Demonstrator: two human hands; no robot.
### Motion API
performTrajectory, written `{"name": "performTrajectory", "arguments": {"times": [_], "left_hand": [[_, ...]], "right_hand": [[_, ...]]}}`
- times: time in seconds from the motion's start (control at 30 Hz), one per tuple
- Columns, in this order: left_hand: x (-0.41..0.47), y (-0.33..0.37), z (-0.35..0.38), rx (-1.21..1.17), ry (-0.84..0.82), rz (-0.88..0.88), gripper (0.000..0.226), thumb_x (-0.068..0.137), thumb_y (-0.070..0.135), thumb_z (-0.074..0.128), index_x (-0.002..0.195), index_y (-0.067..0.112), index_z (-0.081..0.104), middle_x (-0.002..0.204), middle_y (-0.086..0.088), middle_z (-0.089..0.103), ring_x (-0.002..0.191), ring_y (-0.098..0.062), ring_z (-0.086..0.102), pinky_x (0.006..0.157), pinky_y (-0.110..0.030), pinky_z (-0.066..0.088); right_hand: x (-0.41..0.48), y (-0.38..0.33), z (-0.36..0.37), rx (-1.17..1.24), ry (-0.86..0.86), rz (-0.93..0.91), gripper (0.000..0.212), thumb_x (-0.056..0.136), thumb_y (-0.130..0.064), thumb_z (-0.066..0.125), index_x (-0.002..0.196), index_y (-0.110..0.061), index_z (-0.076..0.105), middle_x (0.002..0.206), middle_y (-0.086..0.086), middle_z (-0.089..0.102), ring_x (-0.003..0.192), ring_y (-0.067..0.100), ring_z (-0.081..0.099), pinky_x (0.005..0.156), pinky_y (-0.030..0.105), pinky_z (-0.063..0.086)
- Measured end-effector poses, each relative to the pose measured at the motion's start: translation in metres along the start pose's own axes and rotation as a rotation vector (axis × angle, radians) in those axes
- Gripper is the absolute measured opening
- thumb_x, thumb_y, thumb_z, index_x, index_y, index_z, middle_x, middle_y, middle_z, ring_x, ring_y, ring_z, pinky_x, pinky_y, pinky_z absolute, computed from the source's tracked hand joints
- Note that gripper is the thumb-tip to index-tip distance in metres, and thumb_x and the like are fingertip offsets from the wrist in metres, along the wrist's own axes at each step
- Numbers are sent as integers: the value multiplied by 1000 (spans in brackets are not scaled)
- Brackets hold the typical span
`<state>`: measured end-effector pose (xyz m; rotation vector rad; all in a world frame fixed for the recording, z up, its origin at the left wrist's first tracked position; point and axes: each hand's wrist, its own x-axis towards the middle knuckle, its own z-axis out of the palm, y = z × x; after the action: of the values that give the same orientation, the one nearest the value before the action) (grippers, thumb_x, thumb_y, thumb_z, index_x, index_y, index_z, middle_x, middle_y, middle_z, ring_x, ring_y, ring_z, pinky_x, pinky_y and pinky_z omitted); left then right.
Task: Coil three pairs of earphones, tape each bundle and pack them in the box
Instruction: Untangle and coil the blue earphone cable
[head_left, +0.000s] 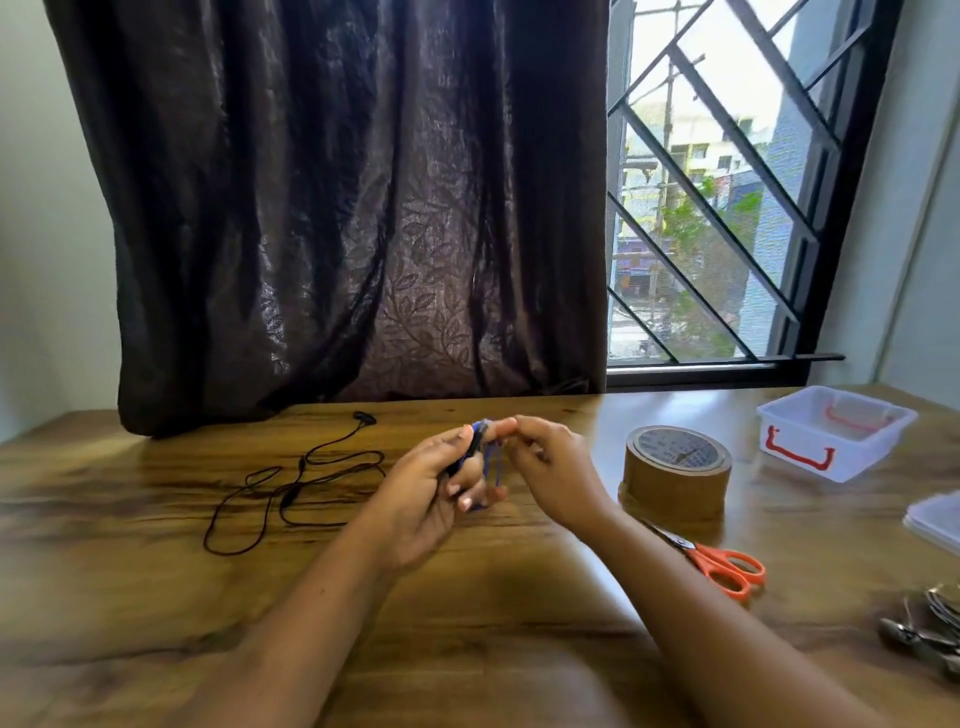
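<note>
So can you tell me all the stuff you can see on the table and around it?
Blue earphones: one, blue, wound around the left hand's fingers.
Black earphones: one, black, loose on the table, left side.
Tape: one roll, brown, right of the hands.
Scissors: one, orange handles, in front of the tape.
Box: one, clear with red handles, far right.
Lid: one, clear, right edge.
Spoons: several, metal, bottom right.
Table: one, wooden.
Curtain: one, dark brown, behind the table.
Window: one, black grille.
Left hand, right hand: both on the blue earphones.
</note>
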<state>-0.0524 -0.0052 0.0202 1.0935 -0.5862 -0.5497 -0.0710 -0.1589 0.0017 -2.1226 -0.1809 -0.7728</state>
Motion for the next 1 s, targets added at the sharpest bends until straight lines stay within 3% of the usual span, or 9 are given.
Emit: {"name": "performTrajectory", "arguments": {"times": [0.1, 0.23, 0.33, 0.43, 0.6, 0.77, 0.9, 1.0], "left_hand": [[1, 1, 0, -70, 73, 73, 38, 100, 19, 31, 127, 9, 56, 54, -1, 39, 47, -10, 44, 79, -33, 43], [-2, 7, -1, -100, 115, 152, 36, 102, 19, 29, 131, 16, 50, 59, -4, 46, 53, -12, 49, 62, -21, 51], [-3, 9, -2, -122, 135, 167, 36, 102, 18, 29, 132, 19, 50, 64, -5, 54, 56, -11, 53, 57, -20, 52], [-6, 9, -2, -103, 133, 161, 36, 102, 18, 29, 132, 21, 50, 68, -6, 60, 60, -10, 55, 57, -19, 51], [-7, 11, -2, -115, 36, 99, 40, 100, 24, 28, 127, 19, 57, 73, -7, 61, 64, -13, 57, 66, -26, 54], [-5, 10, -3, -149, 65, 82, 47, 98, 36, 33, 114, 8, 67, 78, -8, 65, 65, -15, 61, 65, -27, 57], [3, 8, -4, -156, 180, 62, 44, 88, 37, 48, 84, 1, 74, 86, -17, 64, 73, -20, 63, 71, -29, 58], [3, 8, -4, -75, 175, 31, 43, 85, 39, 51, 81, 1, 68, 76, -13, 66, 68, -19, 66, 67, -29, 58]], "right_hand": [[-8, -17, 16, 276, -108, 210, 31, 89, 2, 48, 85, -20, 69, 63, -16, 63, 56, -3, 55, 52, 9, 38], [-13, -28, 28, 768, -192, 416, 32, 97, -5, 36, 87, -13, 65, 57, -7, 52, 46, 4, 38, 43, 16, 31], [-13, -33, 25, 928, -221, 463, 35, 102, -23, 37, 78, -13, 61, 61, -4, 52, 49, 6, 39, 47, 18, 30], [-10, -33, 22, 962, -266, 492, 39, 101, -32, 43, 72, -19, 66, 67, -3, 56, 50, 5, 40, 44, 16, 34], [-4, -28, 10, 937, -292, 482, 34, 99, -24, 48, 72, -15, 66, 67, 3, 55, 44, 3, 46, 40, 14, 40], [-2, -24, 6, 870, -308, 413, 24, 101, -19, 45, 89, -9, 63, 67, 0, 58, 49, 3, 51, 47, 14, 47], [0, -22, 14, 693, -199, 376, 30, 104, -24, 35, 84, -18, 56, 65, -4, 49, 51, 2, 40, 46, 18, 36], [-2, -19, 19, 543, -148, 352, 34, 104, -26, 33, 76, -24, 52, 63, -8, 47, 49, 1, 38, 46, 20, 33]]}}
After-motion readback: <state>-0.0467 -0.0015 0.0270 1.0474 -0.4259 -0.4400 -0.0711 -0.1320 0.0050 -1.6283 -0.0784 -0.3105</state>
